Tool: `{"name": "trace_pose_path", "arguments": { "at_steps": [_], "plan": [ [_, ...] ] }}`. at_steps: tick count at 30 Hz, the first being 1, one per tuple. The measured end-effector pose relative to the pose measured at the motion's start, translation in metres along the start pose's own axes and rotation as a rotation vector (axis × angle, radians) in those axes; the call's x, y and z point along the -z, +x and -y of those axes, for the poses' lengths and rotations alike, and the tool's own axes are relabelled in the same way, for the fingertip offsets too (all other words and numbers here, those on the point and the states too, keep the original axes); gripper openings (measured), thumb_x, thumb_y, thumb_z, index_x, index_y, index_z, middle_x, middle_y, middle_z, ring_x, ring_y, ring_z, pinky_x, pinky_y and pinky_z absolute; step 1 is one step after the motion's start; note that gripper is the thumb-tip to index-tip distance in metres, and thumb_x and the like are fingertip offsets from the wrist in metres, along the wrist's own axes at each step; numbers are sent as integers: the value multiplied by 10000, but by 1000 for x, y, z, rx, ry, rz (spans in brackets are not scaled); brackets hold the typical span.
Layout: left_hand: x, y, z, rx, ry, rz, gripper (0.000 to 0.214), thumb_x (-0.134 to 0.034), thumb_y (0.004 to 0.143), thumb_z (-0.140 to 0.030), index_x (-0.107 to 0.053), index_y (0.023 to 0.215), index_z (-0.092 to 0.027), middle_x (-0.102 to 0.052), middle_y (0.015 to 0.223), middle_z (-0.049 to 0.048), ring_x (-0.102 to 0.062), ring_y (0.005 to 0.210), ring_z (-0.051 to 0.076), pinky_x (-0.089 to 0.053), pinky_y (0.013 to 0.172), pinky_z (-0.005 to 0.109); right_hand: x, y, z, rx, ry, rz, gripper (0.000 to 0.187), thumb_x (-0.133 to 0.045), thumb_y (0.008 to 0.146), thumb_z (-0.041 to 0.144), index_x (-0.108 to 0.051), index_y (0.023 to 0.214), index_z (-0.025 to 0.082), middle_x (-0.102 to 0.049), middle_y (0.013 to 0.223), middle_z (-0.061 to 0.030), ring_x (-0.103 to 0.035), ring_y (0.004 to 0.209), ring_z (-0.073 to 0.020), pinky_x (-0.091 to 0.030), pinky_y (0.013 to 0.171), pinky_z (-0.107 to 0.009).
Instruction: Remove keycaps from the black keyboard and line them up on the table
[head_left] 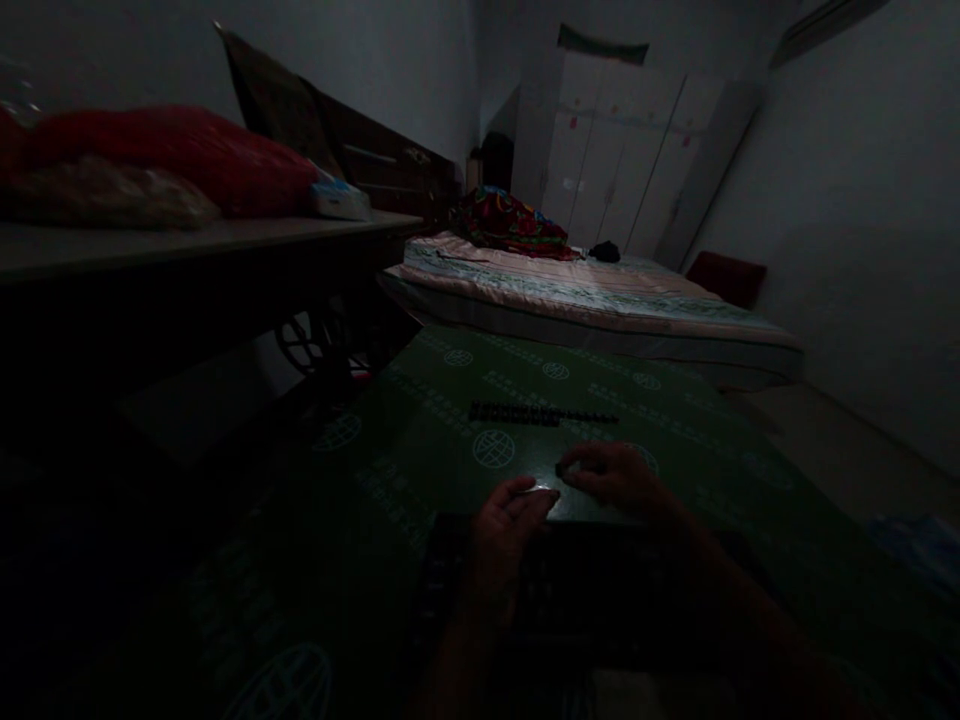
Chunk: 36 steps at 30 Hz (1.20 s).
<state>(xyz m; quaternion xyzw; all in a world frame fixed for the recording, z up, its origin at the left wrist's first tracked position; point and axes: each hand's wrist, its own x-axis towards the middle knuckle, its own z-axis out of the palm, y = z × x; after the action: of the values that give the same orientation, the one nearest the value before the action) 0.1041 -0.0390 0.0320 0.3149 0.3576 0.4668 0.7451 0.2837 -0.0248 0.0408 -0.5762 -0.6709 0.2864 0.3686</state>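
The room is very dark. My left hand [511, 515] is over the far edge of a dark, keyboard-like object [585, 590], with its fingers closed together. A tiny thing may be at its fingertips, but it is too small and dim to name. My right hand [611, 474], just to the right and a little farther off, pinches a small dark piece [560, 470] between thumb and finger. Beyond both hands, rows of small dark pieces [517, 413] lie lined up on the green table [420, 450].
Left of the table stands a raised surface [225, 237] carrying a red plastic bag [187, 150] and a small box [341, 198]. Behind the table is a bed [600, 300] with a bundled red blanket [510, 220]. A pale wardrobe [615, 160] stands at the back.
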Motion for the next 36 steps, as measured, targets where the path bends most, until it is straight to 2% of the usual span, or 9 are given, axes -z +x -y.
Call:
{"name": "trace_pose_path", "arguments": {
  "at_steps": [4, 6, 10, 19, 36],
  "plan": [
    [-2, -3, 0, 36, 31, -14, 338, -702, 606, -257, -545, 879, -137, -681, 774, 74, -621, 683, 145, -453, 588, 218, 16, 34, -51, -115, -216, -90, 258, -520, 733, 324, -653, 835, 127, -496, 468, 39, -440, 389, -82, -326, 386, -181],
    [0, -3, 4, 64, 26, 3, 307, -692, 613, -257, -552, 859, -138, -682, 731, 65, -618, 627, 139, -452, 579, 225, 20, 48, -74, -113, -329, -97, 243, -516, 732, 291, -658, 843, 128, -567, 549, 7, -500, 469, -103, -373, 452, -200],
    [2, -1, 9, 89, 37, 26, 260, -681, 622, -245, -570, 836, -146, -683, 683, 49, -607, 575, 128, -440, 557, 218, 19, 65, -99, -113, -396, -88, 208, -524, 718, 236, -677, 829, 151, -654, 725, -41, -574, 636, -141, -404, 562, -224],
    [0, -1, 13, 93, 50, 59, 249, -699, 606, -255, -589, 795, -136, -689, 649, 51, -609, 579, 135, -442, 591, 228, 15, 86, -113, -200, -520, -47, 285, -501, 740, 255, -666, 967, 207, -681, 893, -56, -610, 767, -176, -404, 620, -223],
    [2, -2, 12, 133, 77, 76, 237, -696, 613, -259, -598, 792, -139, -691, 668, 50, -595, 588, 127, -424, 604, 226, 11, 95, -106, -254, -583, -28, 306, -490, 783, 288, -623, 1056, 252, -666, 985, -45, -604, 859, -177, -407, 655, -215]
  ]
}}
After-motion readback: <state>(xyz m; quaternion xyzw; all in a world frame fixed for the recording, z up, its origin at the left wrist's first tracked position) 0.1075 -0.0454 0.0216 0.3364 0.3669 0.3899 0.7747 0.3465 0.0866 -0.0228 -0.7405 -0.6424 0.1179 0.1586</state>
